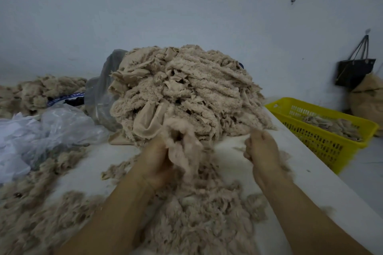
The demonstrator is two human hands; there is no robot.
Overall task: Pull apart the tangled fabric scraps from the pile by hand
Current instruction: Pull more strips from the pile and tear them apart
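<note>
A big pile (186, 89) of tangled beige fabric scraps sits on the white tabletop (306, 184), at 12 o'clock from both hands. The left hand (157, 159) is closed around a fluffy scrap (182, 145), which bunches up against the near foot of the pile. The right hand (262, 149), at 3 o'clock from the left and apart from it, has its fingers curled tight. Blur hides whether a tuft is caught between them. Loose fluff (196, 213) covers the tabletop at 6 o'clock, under the forearms. A yellow basket (310, 107) holding more scraps stands at 3 o'clock of the pile. Crumpled plastic bags (51, 128) lie at 9 o'clock, and a black bag (352, 72) hangs on the wall at 2 o'clock.
</note>
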